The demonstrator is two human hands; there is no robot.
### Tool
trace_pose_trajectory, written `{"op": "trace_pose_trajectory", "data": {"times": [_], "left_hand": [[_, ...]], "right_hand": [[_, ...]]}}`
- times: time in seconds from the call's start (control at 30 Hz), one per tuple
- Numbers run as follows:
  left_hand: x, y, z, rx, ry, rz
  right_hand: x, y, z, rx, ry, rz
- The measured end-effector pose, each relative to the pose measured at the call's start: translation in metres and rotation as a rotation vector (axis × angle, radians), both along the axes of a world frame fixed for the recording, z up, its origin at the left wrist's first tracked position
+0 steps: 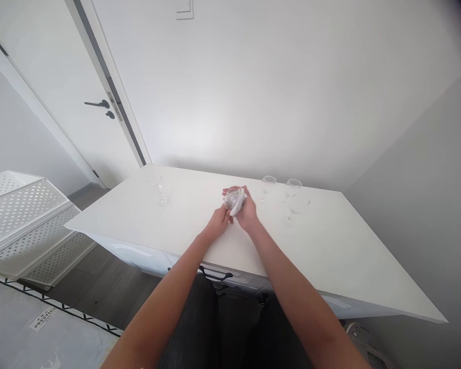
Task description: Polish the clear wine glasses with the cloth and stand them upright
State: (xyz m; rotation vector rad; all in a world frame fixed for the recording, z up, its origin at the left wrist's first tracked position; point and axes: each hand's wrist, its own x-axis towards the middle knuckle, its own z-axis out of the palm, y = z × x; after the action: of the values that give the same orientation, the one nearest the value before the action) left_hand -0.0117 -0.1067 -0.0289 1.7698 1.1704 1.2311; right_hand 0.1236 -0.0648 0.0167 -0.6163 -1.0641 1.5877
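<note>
My left hand (219,220) is closed around the lower part of a clear wine glass (231,198), held tilted above the white dresser top (192,225). My right hand (249,211) grips a white cloth (238,204) pressed against the side of the same glass. Its fingers reach behind the bowl and are partly hidden. The stem lies mostly out of sight within my hands.
One clear glass (163,197) stands toward the left end. Right of my hands are several stemmed glasses, among them a back one (269,180) and a front one (288,219). A wall rises behind; a door (80,77) and white perforated shelves (23,215) are left.
</note>
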Motion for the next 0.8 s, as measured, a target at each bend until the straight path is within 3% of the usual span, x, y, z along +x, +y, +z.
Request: {"op": "trace_pose_trajectory", "data": {"times": [0.07,0.17,0.27,0.33,0.5,0.67,0.73,0.8], "left_hand": [[0.001,0.003,-0.001,0.078,-0.064,0.043],[0.003,0.003,0.002,0.178,-0.126,0.062],[0.004,0.001,0.005,0.151,-0.042,0.004],[0.004,0.000,0.006,0.113,0.026,0.025],[0.003,0.000,0.004,0.043,0.071,0.184],[0.006,-0.001,0.006,0.019,0.095,0.120],[0.003,0.006,0.012,0.032,-0.017,0.161],[-0.002,0.018,0.020,0.034,-0.257,0.248]], "right_hand": [[-0.012,-0.011,-0.011,0.019,-0.089,-0.009],[-0.013,-0.018,-0.025,0.200,-0.227,-0.129],[-0.002,-0.014,-0.034,0.359,-0.346,-0.268],[0.005,-0.010,-0.039,0.378,-0.414,-0.311],[0.012,0.000,-0.047,0.286,-0.409,-0.100],[0.023,0.011,-0.050,0.150,-0.303,-0.071],[0.024,0.014,-0.049,0.082,-0.189,-0.067],[0.024,0.015,-0.046,0.014,-0.070,-0.036]]}}
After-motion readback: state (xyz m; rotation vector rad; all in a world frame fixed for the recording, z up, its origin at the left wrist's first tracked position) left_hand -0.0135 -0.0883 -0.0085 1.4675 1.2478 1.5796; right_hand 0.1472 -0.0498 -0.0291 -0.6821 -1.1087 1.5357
